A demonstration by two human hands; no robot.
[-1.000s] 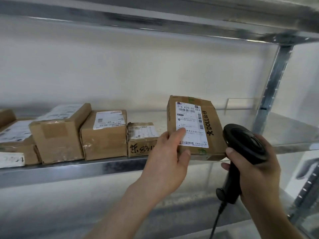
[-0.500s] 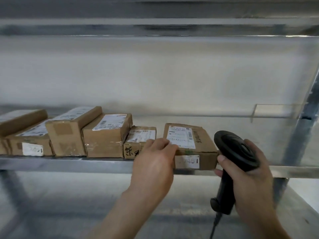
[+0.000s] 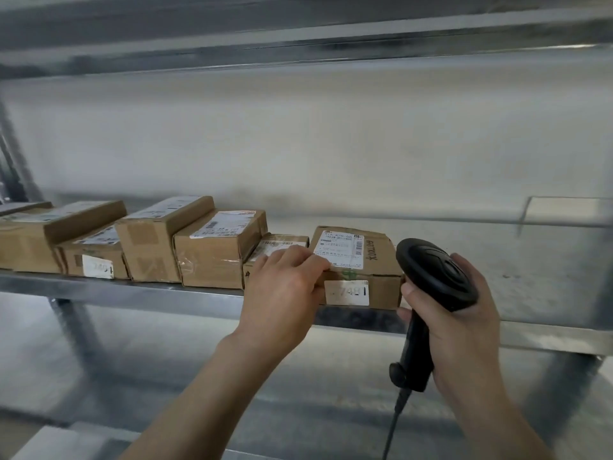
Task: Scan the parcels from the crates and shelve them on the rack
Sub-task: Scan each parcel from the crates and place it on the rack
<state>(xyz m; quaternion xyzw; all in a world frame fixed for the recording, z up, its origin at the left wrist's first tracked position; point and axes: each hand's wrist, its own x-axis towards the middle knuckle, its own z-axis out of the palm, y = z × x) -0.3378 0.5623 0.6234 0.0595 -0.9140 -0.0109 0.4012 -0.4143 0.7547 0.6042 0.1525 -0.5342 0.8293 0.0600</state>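
The parcel (image 3: 360, 267) lies flat on the shelf (image 3: 132, 290) at the right end of a row of boxes (image 3: 212, 250), its long axis running front to back and its numbered end label facing the person. The left hand (image 3: 285, 287) rests on its near left corner, fingers (image 3: 308, 263) curled over the top edge. The right hand (image 3: 464, 323) grips a black scanner (image 3: 434, 277) just beside the parcel, fingers wrapped round the handle.

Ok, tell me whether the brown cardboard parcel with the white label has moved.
Yes: the brown cardboard parcel, earlier tilted upright, now lies flat on the metal shelf.
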